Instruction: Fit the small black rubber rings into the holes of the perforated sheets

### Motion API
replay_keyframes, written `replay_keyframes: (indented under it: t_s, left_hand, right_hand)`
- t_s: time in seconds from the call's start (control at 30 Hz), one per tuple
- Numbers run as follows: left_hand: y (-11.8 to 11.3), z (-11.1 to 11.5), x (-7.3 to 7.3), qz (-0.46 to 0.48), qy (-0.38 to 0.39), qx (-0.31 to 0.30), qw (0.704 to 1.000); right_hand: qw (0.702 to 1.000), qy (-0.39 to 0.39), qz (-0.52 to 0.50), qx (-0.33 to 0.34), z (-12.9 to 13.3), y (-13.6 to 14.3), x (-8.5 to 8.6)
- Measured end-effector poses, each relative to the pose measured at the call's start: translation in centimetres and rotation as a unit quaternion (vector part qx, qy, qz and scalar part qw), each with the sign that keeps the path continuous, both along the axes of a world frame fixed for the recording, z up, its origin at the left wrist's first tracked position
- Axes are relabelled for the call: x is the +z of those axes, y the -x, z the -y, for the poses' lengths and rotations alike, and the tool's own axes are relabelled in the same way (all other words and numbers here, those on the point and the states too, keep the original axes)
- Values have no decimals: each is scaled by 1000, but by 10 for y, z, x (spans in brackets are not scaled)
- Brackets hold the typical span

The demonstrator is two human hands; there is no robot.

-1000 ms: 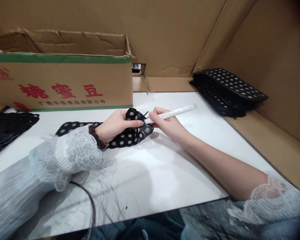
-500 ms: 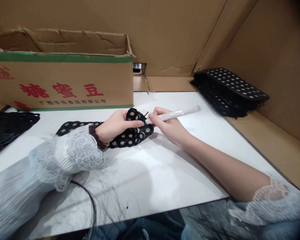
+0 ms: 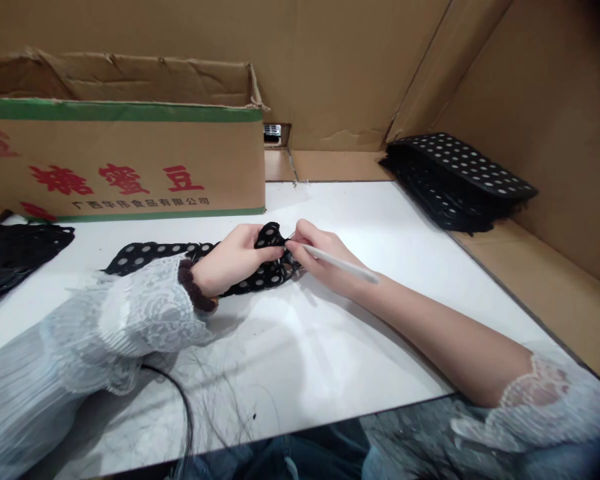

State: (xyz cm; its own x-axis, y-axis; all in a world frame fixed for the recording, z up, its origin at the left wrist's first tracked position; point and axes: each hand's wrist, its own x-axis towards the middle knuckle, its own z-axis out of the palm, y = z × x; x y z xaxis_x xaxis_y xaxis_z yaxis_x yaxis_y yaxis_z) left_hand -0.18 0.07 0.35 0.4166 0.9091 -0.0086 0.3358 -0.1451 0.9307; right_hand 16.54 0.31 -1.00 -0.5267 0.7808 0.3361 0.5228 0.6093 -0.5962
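A strip of black polka-dot fabric (image 3: 140, 256) lies on the white table, its right end bunched and raised. My left hand (image 3: 233, 259) is closed on that end, thumb pressed over the folds. My right hand (image 3: 325, 257) grips a slim white pen-like tool (image 3: 347, 265) between thumb and fingers. Its tip meets the fabric near my left thumb, but the tip itself is hidden. A thin dark thread or wire shows above the right fingertips. The tool's rear end points down to the right, over my wrist.
An open cardboard box (image 3: 155, 157) with red lettering stands at the back left. Black fabric pieces (image 3: 20, 257) are heaped at the left edge. A folded stack of black dotted fabric (image 3: 455, 177) sits at the back right. Cardboard walls (image 3: 345, 73) enclose the table (image 3: 360, 353).
The white tool's rear end has swung downward, from pointing up-right to down-right. My right hand has shifted slightly left, and the bunched fabric end is more tightly gathered.
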Motion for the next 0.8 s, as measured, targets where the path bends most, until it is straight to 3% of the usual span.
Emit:
replay_keyframes:
  t_s: [0.13, 0.23, 0.5, 0.63, 0.73, 0.8]
  left_hand:
    - [-8, 2, 0, 33, 14, 23, 999]
    - [-11, 3, 0, 47, 22, 32, 998]
    - [1, -5, 2, -1, 55, -31, 998]
    - [4, -10, -1, -48, -4, -24, 999]
    - [5, -10, -3, -90, -75, 9, 993]
    - [5, -10, -4, -119, -121, 44, 985]
  right_hand:
    - [994, -74, 79, -33, -2, 4, -2]
    - [992, -73, 87, -55, -4, 6, -4]
    - [993, -17, -74, -85, -9, 4, -5]
    - [984, 87, -140, -59, -8, 1, -2]
    - [961, 202, -183, -42, -7, -2, 1]
    - [951, 234, -199, -30, -6, -2, 2]
